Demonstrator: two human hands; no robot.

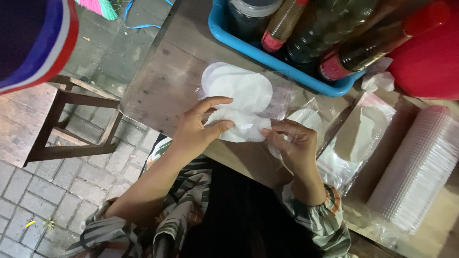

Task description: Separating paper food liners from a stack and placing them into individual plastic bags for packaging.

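Head view: left hand (pixel 198 126) and right hand (pixel 291 143) fingers pinch one white paper liner (pixel 241 125) between them

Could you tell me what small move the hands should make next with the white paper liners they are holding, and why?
Probably peel one white fluted paper liner off the stack: the left hand pinches the stack's edge while the right hand picks at its opposite rim, so the liners look bunched together, with more lying in the clear plastic bag behind.
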